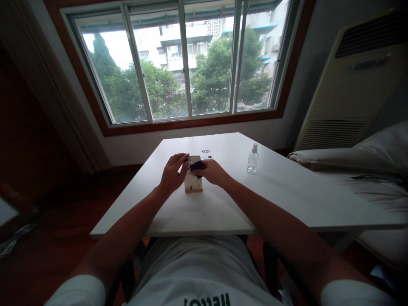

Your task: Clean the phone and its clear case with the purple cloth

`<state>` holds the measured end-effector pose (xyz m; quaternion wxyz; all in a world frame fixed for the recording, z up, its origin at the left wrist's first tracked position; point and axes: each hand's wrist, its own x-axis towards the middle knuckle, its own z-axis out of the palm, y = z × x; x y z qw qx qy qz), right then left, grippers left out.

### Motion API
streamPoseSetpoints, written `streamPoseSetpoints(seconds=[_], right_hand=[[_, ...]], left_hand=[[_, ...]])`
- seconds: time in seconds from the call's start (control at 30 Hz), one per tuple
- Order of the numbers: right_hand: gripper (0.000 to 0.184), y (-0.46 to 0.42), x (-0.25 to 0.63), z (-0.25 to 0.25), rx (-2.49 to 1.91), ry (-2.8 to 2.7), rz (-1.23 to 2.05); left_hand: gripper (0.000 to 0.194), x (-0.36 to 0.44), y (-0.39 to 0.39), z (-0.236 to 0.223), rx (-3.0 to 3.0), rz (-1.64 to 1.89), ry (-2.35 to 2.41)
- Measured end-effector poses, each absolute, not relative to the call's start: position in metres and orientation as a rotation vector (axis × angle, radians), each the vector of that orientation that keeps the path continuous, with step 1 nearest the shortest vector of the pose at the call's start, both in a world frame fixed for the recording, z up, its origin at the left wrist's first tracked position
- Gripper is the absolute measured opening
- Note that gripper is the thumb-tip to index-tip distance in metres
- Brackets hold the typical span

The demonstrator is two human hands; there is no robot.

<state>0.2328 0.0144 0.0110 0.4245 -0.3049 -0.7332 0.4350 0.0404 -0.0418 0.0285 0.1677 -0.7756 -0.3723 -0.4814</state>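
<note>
A pale phone in a case (193, 185) lies on the white table in front of me, its far end partly covered by my hands. My left hand (173, 173) is curled at the phone's upper left edge, thumb along the side, steadying it. Between the fingers of my right hand (214, 171) is a small dark blue cloth (197, 166), pressed on the upper part of the phone. Its folds hide some of the phone's surface. Right of my hands, a clear spray bottle (253, 160) stands upright.
The white table (280, 199) narrows toward the window (188, 68). Two small round marks or discs (205, 151) show beyond my hands. A cushioned sofa (353, 163) stands close on the right, with a tall air conditioner (350, 93) behind it.
</note>
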Motion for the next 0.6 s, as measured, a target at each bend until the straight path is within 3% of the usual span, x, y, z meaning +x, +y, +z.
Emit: streamPoseSetpoints(seconds=[0.13,0.33,0.6], right_hand=[[0.028,0.02,0.235,0.003,-0.859,-1.913,1.2],[0.026,0.024,0.237,-0.003,-1.018,-2.132,1.024],[0.031,0.03,0.234,-0.014,-0.99,-2.112,1.077]], left_hand=[[0.034,0.04,-0.041,0.028,-2.214,-1.365,-1.05],[0.035,0.041,-0.042,0.027,-2.239,-1.358,-1.05],[0.036,0.043,-0.043,0.026,-2.237,-1.383,-1.077]])
